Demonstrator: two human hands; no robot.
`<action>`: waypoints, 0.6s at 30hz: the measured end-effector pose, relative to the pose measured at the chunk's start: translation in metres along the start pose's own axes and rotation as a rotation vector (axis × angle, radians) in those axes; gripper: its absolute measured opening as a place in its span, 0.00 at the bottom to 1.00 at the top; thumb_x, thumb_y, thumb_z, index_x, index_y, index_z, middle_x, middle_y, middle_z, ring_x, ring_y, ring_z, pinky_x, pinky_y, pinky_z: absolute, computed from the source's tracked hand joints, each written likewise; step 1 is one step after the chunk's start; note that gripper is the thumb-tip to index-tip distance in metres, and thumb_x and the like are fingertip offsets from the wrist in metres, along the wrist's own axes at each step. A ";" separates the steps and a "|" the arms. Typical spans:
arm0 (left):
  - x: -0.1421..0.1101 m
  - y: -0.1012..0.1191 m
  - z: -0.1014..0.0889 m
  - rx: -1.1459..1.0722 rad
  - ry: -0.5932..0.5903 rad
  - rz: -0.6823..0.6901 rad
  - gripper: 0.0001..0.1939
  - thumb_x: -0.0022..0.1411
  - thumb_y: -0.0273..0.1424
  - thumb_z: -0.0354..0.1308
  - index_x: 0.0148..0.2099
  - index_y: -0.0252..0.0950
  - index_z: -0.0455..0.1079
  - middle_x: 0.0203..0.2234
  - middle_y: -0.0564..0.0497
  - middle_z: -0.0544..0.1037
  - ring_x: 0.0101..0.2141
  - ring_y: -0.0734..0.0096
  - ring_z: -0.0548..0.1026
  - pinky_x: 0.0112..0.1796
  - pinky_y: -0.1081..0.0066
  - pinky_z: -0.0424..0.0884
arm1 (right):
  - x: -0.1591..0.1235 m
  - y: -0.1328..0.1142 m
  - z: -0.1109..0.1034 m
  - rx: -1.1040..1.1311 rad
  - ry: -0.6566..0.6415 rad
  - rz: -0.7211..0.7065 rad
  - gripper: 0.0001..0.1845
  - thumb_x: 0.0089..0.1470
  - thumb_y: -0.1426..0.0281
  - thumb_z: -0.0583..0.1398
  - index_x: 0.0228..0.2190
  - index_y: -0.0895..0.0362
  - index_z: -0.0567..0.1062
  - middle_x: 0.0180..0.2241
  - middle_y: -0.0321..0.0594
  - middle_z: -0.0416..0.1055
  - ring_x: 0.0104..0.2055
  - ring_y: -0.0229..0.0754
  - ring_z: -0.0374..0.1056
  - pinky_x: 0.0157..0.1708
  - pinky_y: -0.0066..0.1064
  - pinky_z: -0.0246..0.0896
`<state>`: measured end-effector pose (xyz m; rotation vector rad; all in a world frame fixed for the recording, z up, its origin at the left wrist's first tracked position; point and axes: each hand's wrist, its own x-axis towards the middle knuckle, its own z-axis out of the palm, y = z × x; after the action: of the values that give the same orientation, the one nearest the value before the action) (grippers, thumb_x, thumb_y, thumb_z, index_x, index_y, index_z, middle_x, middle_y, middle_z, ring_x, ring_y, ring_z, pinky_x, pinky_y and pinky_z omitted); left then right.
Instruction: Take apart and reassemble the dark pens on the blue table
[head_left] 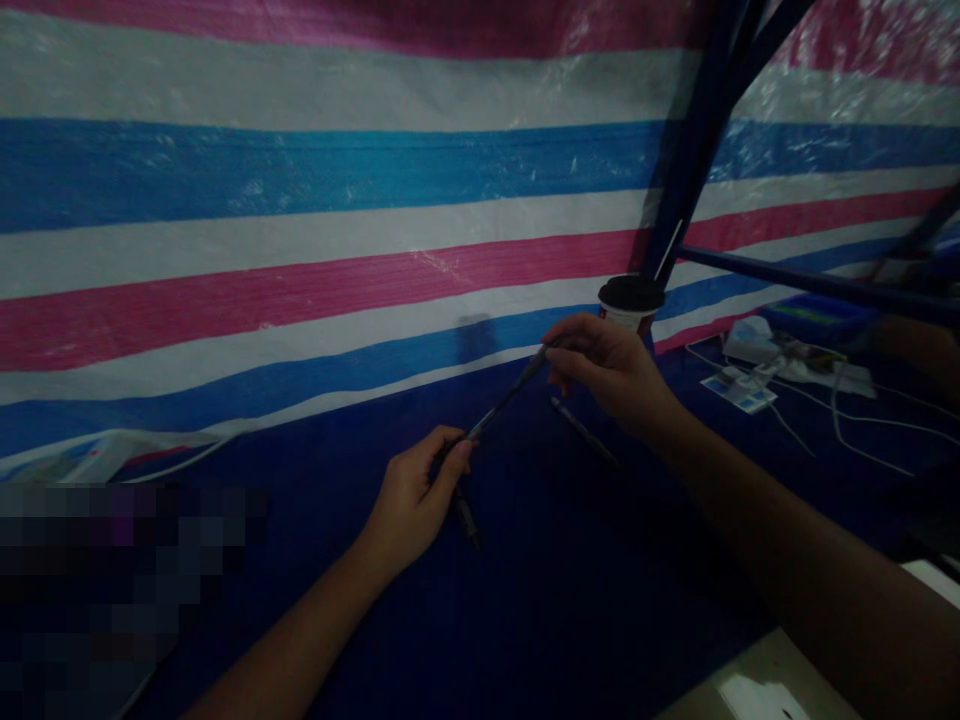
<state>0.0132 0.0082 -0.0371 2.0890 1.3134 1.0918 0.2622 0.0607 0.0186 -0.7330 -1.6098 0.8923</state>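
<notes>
The right grip (611, 370) pinches, thumb to forefinger, partly in front of the lidded cup (631, 292) — its bare forearm (787, 530) slants back rightward from there. Left of the cup and nearer the wearer, the left grip (416, 490) pinches too — thumb against curled fingers.

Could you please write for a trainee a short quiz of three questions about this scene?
1. What do the left hand and the right hand hold between them?
2. True or false: the cup behind the right hand has a dark lid.
3. On the blue surface below the right hand lies: (a) a spoon, (b) a pen, (c) scissors.

Key: 1. A slim pen-like item. 2. True. 3. (b).
</notes>
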 end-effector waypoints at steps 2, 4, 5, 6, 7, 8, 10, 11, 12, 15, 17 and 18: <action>0.000 0.001 0.000 -0.005 -0.001 0.019 0.14 0.71 0.40 0.51 0.41 0.37 0.74 0.27 0.54 0.77 0.27 0.72 0.75 0.30 0.73 0.69 | -0.002 0.001 0.002 0.011 -0.072 0.035 0.09 0.56 0.68 0.66 0.38 0.57 0.73 0.29 0.34 0.74 0.25 0.34 0.69 0.25 0.28 0.65; 0.000 0.002 0.000 -0.007 -0.001 0.025 0.14 0.71 0.40 0.51 0.40 0.37 0.73 0.27 0.53 0.77 0.28 0.72 0.75 0.30 0.73 0.68 | -0.003 0.000 0.004 0.022 -0.147 0.065 0.09 0.56 0.68 0.65 0.38 0.57 0.73 0.29 0.35 0.74 0.26 0.35 0.70 0.25 0.29 0.66; -0.001 0.002 -0.001 -0.008 -0.003 0.024 0.15 0.71 0.40 0.51 0.39 0.37 0.73 0.28 0.53 0.78 0.28 0.72 0.75 0.30 0.73 0.68 | -0.004 0.000 0.004 0.026 -0.176 0.077 0.09 0.57 0.68 0.65 0.39 0.58 0.73 0.29 0.35 0.75 0.26 0.35 0.71 0.25 0.29 0.67; -0.001 0.002 -0.001 -0.011 -0.003 0.021 0.15 0.71 0.40 0.51 0.38 0.37 0.73 0.28 0.53 0.78 0.28 0.72 0.75 0.30 0.73 0.68 | -0.004 -0.001 0.004 0.028 -0.201 0.087 0.09 0.57 0.68 0.65 0.39 0.58 0.73 0.29 0.35 0.75 0.26 0.36 0.71 0.26 0.30 0.68; -0.001 0.002 -0.001 -0.014 -0.002 0.017 0.15 0.71 0.40 0.51 0.38 0.37 0.73 0.28 0.53 0.78 0.27 0.72 0.74 0.30 0.73 0.68 | -0.004 -0.001 0.005 0.026 -0.221 0.098 0.09 0.57 0.69 0.65 0.39 0.58 0.73 0.28 0.35 0.75 0.26 0.36 0.71 0.26 0.30 0.68; -0.001 0.002 -0.001 -0.018 -0.003 0.011 0.15 0.71 0.40 0.51 0.38 0.37 0.73 0.27 0.53 0.77 0.27 0.72 0.74 0.29 0.73 0.68 | -0.005 -0.001 0.005 0.024 -0.238 0.108 0.09 0.57 0.69 0.65 0.39 0.57 0.74 0.28 0.35 0.75 0.27 0.36 0.72 0.27 0.30 0.68; -0.001 0.001 -0.002 -0.028 -0.010 0.003 0.15 0.71 0.40 0.51 0.37 0.37 0.73 0.26 0.53 0.76 0.26 0.72 0.73 0.29 0.73 0.67 | -0.005 -0.001 0.005 0.008 -0.267 0.129 0.09 0.57 0.68 0.65 0.39 0.57 0.74 0.27 0.34 0.75 0.27 0.36 0.72 0.27 0.29 0.68; -0.001 0.001 -0.002 -0.031 -0.016 0.002 0.15 0.71 0.40 0.52 0.37 0.37 0.73 0.25 0.54 0.76 0.26 0.72 0.73 0.29 0.73 0.67 | -0.005 -0.001 0.004 -0.018 -0.279 0.137 0.08 0.57 0.67 0.65 0.37 0.57 0.75 0.26 0.34 0.75 0.26 0.36 0.72 0.27 0.29 0.67; -0.001 0.000 -0.002 -0.032 -0.018 0.003 0.15 0.71 0.40 0.52 0.37 0.38 0.74 0.25 0.54 0.76 0.26 0.72 0.73 0.29 0.72 0.67 | -0.005 -0.001 0.004 -0.067 -0.287 0.142 0.08 0.59 0.65 0.65 0.33 0.57 0.75 0.24 0.34 0.74 0.25 0.36 0.70 0.26 0.29 0.66; 0.000 0.000 -0.002 -0.032 0.009 -0.004 0.13 0.69 0.40 0.54 0.38 0.38 0.75 0.24 0.54 0.76 0.26 0.71 0.74 0.29 0.72 0.67 | -0.005 -0.001 0.000 -0.249 -0.296 0.154 0.18 0.62 0.58 0.61 0.26 0.57 0.74 0.20 0.34 0.71 0.21 0.34 0.66 0.22 0.27 0.61; 0.001 -0.001 -0.003 -0.038 0.042 -0.026 0.14 0.69 0.41 0.55 0.39 0.38 0.76 0.24 0.54 0.76 0.27 0.70 0.74 0.29 0.72 0.68 | -0.006 -0.003 -0.002 -0.263 -0.293 0.144 0.14 0.59 0.58 0.65 0.33 0.57 0.76 0.24 0.34 0.74 0.22 0.35 0.67 0.23 0.27 0.61; 0.002 -0.001 -0.003 -0.042 0.050 -0.041 0.14 0.68 0.42 0.55 0.39 0.38 0.76 0.24 0.54 0.77 0.27 0.70 0.75 0.29 0.72 0.68 | -0.006 -0.004 -0.003 -0.247 -0.298 0.136 0.14 0.56 0.59 0.67 0.37 0.56 0.76 0.27 0.34 0.75 0.24 0.35 0.69 0.24 0.27 0.62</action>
<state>0.0107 0.0099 -0.0353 2.0077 1.3386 1.1515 0.2662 0.0543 0.0196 -0.9233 -1.9774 0.9440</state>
